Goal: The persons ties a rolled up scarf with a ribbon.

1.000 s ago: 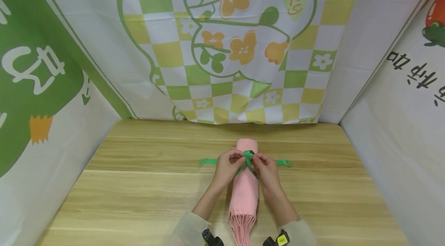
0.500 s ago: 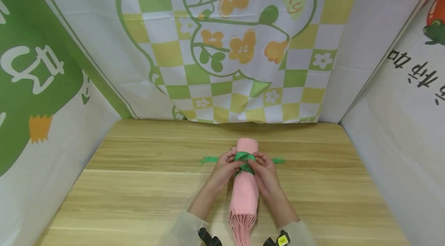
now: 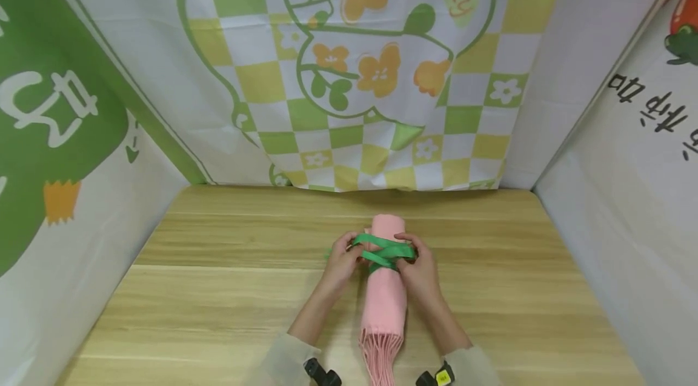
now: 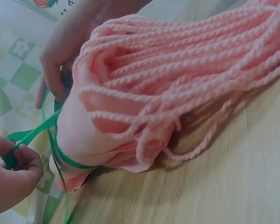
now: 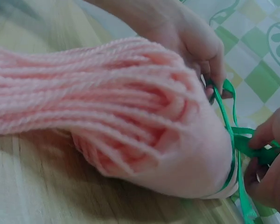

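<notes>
A rolled pink scarf (image 3: pixel 385 307) lies lengthwise on the table, its fringe (image 4: pixel 186 60) toward the person. Round its upper part runs a green ribbon (image 3: pixel 388 249), crossed and looped on top. My left hand (image 3: pixel 340 265) pinches a loop of the ribbon at the scarf's left side, thumb against fingers, as the left wrist view shows. On the other side my right hand (image 3: pixel 422 271) holds another ribbon loop between thumb and fingers; the right wrist view has these fingers (image 5: pixel 261 140) close on the ribbon. A loose ribbon strand hangs beside the scarf in both wrist views.
The wooden table (image 3: pixel 218 313) extends to both sides of the scarf. A checked, flower-printed cloth (image 3: pixel 338 149) hangs at its back edge, with printed white cloth panels at left and right. Black wrist cameras (image 3: pixel 322 374) sit at the sleeves.
Both hands have moved apart from the middle of the scarf, drawing the ribbon into wider loops left and right. The ribbon's tails, spread out sideways before, have been drawn in.
</notes>
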The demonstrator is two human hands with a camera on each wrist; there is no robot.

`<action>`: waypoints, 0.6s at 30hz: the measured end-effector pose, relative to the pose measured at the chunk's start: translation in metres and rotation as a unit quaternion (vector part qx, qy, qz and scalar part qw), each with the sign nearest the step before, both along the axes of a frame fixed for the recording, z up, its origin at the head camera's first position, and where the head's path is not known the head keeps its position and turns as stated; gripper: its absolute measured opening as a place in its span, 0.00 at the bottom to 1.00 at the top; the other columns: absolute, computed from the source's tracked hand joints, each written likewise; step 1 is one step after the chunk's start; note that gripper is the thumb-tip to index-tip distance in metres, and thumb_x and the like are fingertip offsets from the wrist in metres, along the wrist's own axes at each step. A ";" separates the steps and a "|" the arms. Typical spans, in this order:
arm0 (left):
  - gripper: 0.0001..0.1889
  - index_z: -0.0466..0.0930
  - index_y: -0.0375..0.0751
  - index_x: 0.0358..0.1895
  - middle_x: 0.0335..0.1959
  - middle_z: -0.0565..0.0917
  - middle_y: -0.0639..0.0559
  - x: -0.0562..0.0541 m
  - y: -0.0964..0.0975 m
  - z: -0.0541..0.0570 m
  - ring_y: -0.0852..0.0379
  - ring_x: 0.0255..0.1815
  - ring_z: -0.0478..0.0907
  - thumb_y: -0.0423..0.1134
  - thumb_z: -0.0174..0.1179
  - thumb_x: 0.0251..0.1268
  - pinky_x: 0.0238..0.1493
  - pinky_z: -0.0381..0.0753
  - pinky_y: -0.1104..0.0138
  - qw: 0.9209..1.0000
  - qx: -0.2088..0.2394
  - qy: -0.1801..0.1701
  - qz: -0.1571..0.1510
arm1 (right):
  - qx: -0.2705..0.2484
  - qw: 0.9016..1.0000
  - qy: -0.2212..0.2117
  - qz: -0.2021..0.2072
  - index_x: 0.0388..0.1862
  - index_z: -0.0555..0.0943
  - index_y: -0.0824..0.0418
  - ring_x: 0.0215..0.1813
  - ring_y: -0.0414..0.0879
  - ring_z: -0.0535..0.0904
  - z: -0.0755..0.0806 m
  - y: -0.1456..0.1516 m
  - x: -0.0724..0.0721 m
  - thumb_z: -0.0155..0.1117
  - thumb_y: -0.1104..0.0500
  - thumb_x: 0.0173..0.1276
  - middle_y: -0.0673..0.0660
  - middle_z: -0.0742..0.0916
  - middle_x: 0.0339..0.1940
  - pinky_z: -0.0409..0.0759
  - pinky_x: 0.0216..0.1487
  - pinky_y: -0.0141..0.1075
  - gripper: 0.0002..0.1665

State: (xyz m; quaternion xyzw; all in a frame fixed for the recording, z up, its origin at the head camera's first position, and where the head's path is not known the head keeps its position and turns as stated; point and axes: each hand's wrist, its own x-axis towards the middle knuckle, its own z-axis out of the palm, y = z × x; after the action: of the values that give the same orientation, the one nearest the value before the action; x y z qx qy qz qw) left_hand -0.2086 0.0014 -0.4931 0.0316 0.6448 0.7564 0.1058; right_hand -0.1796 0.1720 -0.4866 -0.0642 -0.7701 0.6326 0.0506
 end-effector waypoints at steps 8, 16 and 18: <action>0.13 0.70 0.23 0.55 0.41 0.69 0.49 -0.002 -0.009 -0.002 0.61 0.37 0.69 0.26 0.42 0.74 0.40 0.75 0.74 0.999 0.004 -0.002 0.033 | -0.028 0.998 0.008 -0.058 0.57 0.81 0.63 0.37 0.41 0.72 -0.003 0.017 -0.005 0.53 0.72 0.66 0.60 0.79 0.40 0.75 0.35 0.28 0.22; 0.15 0.77 0.30 0.45 0.35 0.75 0.53 -0.003 -0.034 -0.010 0.58 0.37 0.72 0.33 0.38 0.79 0.48 0.79 0.65 0.995 0.041 -0.035 0.083 | -0.146 0.985 -0.033 -0.091 0.57 0.80 0.66 0.49 0.39 0.81 -0.004 0.048 -0.005 0.43 0.58 0.81 0.53 0.85 0.54 0.81 0.59 0.37 0.20; 0.17 0.78 0.31 0.48 0.37 0.79 0.54 -0.002 -0.044 -0.011 0.57 0.39 0.75 0.36 0.38 0.80 0.53 0.79 0.61 0.994 0.047 -0.040 0.092 | -0.184 0.977 -0.038 -0.105 0.53 0.81 0.64 0.46 0.38 0.83 -0.004 0.056 -0.003 0.42 0.57 0.82 0.47 0.86 0.47 0.82 0.58 0.37 0.20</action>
State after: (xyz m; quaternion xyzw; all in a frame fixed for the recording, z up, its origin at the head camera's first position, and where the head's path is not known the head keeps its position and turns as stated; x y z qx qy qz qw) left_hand -0.2104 -0.0422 -0.5040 -0.0530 0.6041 0.7929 0.0596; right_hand -0.1830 0.2282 -0.4908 -0.1772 -0.6309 0.7517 0.0746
